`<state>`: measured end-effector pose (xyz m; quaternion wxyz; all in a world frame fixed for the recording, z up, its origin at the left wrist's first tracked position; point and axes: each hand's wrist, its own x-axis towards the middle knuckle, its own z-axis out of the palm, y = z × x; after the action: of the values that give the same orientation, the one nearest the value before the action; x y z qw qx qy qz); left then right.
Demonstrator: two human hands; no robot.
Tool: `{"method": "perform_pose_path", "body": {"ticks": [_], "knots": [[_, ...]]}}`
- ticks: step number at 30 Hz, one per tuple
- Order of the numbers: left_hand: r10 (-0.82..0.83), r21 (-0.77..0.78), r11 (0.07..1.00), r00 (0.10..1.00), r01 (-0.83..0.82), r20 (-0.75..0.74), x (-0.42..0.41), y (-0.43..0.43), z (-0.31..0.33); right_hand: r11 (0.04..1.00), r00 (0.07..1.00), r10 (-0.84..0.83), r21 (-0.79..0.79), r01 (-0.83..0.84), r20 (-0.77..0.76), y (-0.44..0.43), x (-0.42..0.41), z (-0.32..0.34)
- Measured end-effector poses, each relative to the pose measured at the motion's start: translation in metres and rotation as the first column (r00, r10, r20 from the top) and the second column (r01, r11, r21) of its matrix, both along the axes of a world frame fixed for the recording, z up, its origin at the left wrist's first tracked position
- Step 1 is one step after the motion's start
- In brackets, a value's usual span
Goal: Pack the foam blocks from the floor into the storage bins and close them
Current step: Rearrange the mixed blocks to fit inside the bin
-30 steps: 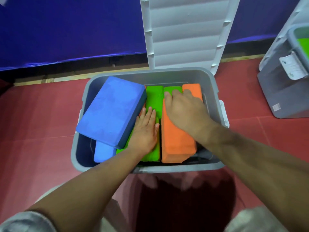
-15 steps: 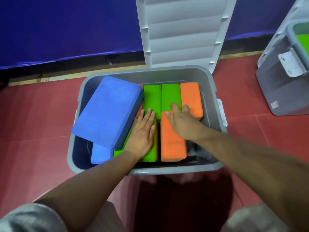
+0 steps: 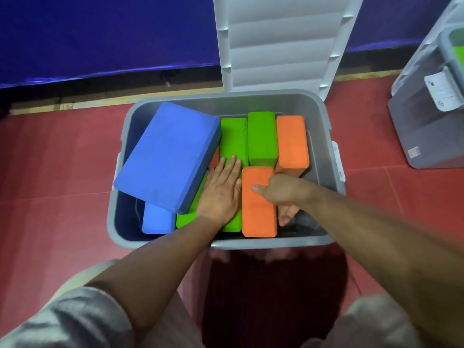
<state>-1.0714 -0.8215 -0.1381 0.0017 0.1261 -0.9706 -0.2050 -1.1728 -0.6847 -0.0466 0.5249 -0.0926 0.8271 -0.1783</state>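
A grey storage bin (image 3: 324,114) stands open on the red floor, its white ribbed lid (image 3: 281,41) upright behind it. Inside stand green blocks (image 3: 262,136), a far orange block (image 3: 292,141) and a near orange block (image 3: 257,214). A large blue block (image 3: 165,156) lies tilted over the bin's left side, above a small blue block (image 3: 155,221). My left hand (image 3: 221,192) rests flat, fingers apart, on a green block (image 3: 232,139). My right hand (image 3: 283,194) wraps the near orange block, thumb on top, fingers down its right side.
A second grey bin (image 3: 421,136) with a white latch and green content stands at the right edge. A blue wall with a dark base strip runs behind. Red floor lies left and right of the open bin. My knees are at the bottom.
My right hand slid back from the far blocks to the near orange block and curled around its right side. The orange block now sits lower and straighter. My left hand stayed on the green block.
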Motion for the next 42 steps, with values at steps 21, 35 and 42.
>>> {"method": "perform_pose_path", "body": {"ticks": [21,35,42], "knots": [[-0.174,0.189,0.967,0.985,0.169,0.011,-0.026,-0.018,0.082,0.954,0.879,0.3,0.144,-0.264,-0.372,-0.008,-0.004,0.001],[0.565,0.025,0.814,0.801,-0.581,0.2,0.003,-0.13,0.098,0.814,0.997,-0.075,-0.576,0.08,0.032,-0.082,0.055,-0.002],[0.702,0.525,0.578,0.709,-0.625,0.072,-0.019,-0.083,0.117,0.732,0.857,-0.374,-0.68,0.038,-0.354,-0.066,0.014,0.02]]}}
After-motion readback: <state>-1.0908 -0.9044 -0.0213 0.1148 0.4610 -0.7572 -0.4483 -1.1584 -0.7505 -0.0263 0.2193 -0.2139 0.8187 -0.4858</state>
